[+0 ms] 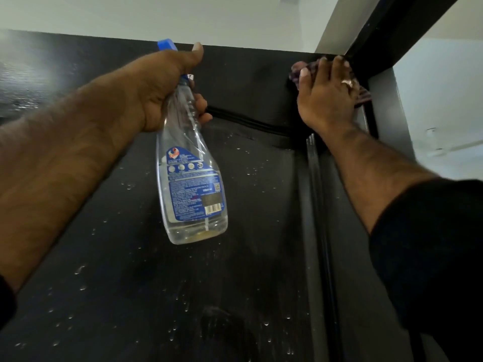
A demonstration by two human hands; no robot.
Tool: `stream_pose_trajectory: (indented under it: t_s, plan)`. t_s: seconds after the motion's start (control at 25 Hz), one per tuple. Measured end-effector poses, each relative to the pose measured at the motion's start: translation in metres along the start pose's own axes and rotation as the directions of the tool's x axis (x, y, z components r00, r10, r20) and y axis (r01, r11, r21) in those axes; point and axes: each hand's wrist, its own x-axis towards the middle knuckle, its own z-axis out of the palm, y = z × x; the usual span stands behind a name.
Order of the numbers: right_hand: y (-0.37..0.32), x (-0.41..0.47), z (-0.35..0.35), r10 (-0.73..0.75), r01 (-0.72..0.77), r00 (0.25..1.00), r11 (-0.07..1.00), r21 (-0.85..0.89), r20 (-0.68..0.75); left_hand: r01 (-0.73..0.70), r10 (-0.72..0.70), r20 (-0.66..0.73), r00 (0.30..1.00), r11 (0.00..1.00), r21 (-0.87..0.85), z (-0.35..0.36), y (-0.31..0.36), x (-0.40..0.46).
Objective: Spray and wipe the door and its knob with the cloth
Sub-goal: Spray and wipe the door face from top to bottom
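I look up at a black door (248, 82) speckled with spray drops. My left hand (162, 87) grips the neck of a clear spray bottle (190, 184) with a blue nozzle and blue label, held in front of the door's upper middle. My right hand (326, 95) lies flat with straight fingers on a dark purple cloth (296, 71), pressing it against the door's top right corner. Most of the cloth is hidden under the hand. The knob is out of view.
The black door frame (386, 40) runs up to the right of my right hand, with the door's edge (316, 205) below it. A white wall and ceiling (183, 17) lie above the door. An opening to a pale room (444, 100) is at the right.
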Motion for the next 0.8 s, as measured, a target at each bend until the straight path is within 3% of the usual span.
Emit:
stream_pose_trajectory:
  t_s: [0.04, 0.12, 0.16, 0.24, 0.28, 0.32, 0.36, 0.44, 0.48, 0.56, 0.64, 0.72, 0.76, 0.8]
  plan:
    - [-0.024, 0.003, 0.004, -0.009, 0.009, 1.000, 1.000, 0.000, 0.012, -0.001, 0.001, -0.007, 1.000, 1.000, 0.005, -0.004, -0.002, 0.001]
    - [-0.064, -0.007, 0.009, -0.215, 0.216, 0.975, 0.976, 0.002, 0.056, -0.006, 0.007, -0.024, 1.000, 1.000, 0.015, -0.013, -0.003, 0.002]
    - [-0.074, -0.017, 0.011, -0.367, 0.368, 0.925, 0.930, 0.006, 0.095, -0.014, 0.015, -0.035, 0.999, 1.000, 0.023, -0.018, -0.002, 0.001]
    - [-0.069, -0.028, 0.013, -0.634, 0.635, 0.757, 0.771, 0.050, 0.157, -0.017, 0.020, -0.063, 0.998, 0.999, 0.045, -0.029, 0.001, -0.001]
    - [-0.061, -0.024, 0.010, -0.714, 0.713, 0.684, 0.698, 0.069, 0.151, -0.011, 0.015, -0.076, 0.997, 0.998, 0.054, -0.037, 0.002, -0.001]
    - [-0.057, -0.018, 0.009, -0.730, 0.727, 0.672, 0.682, 0.074, 0.125, -0.004, 0.009, -0.089, 0.996, 0.998, 0.059, -0.048, 0.002, -0.003]
    - [-0.056, -0.009, 0.010, -0.674, 0.670, 0.734, 0.739, 0.074, 0.082, 0.003, 0.002, -0.094, 0.996, 0.998, 0.062, -0.059, 0.002, -0.003]
    - [-0.082, 0.002, 0.016, -0.375, 0.373, 0.926, 0.926, 0.051, 0.038, 0.020, -0.012, -0.100, 0.995, 0.997, 0.074, -0.075, -0.002, -0.002]
    - [-0.109, -0.001, 0.020, -0.249, 0.247, 0.968, 0.968, 0.036, 0.044, 0.024, -0.015, -0.100, 0.995, 0.996, 0.083, -0.081, -0.003, -0.001]
    - [-0.170, -0.021, 0.027, -0.271, 0.268, 0.959, 0.962, 0.050, 0.086, 0.019, -0.009, -0.098, 0.995, 0.995, 0.095, -0.092, -0.005, 0.001]
    - [-0.205, -0.048, 0.033, -0.509, 0.504, 0.852, 0.861, 0.071, 0.125, 0.007, 0.005, -0.119, 0.993, 0.995, 0.098, -0.104, -0.003, 0.004]
    - [-0.199, -0.057, 0.037, -0.712, 0.709, 0.688, 0.700, 0.079, 0.138, 0.002, 0.010, -0.143, 0.990, 0.997, 0.083, -0.123, 0.004, 0.007]
    - [-0.193, -0.053, 0.039, -0.777, 0.771, 0.622, 0.630, 0.092, 0.101, -0.002, 0.013, -0.152, 0.988, 0.997, 0.073, -0.138, 0.007, 0.007]
    - [-0.185, -0.044, 0.041, -0.792, 0.787, 0.609, 0.610, 0.093, 0.040, -0.005, 0.016, -0.149, 0.989, 0.997, 0.072, -0.152, 0.009, 0.007]
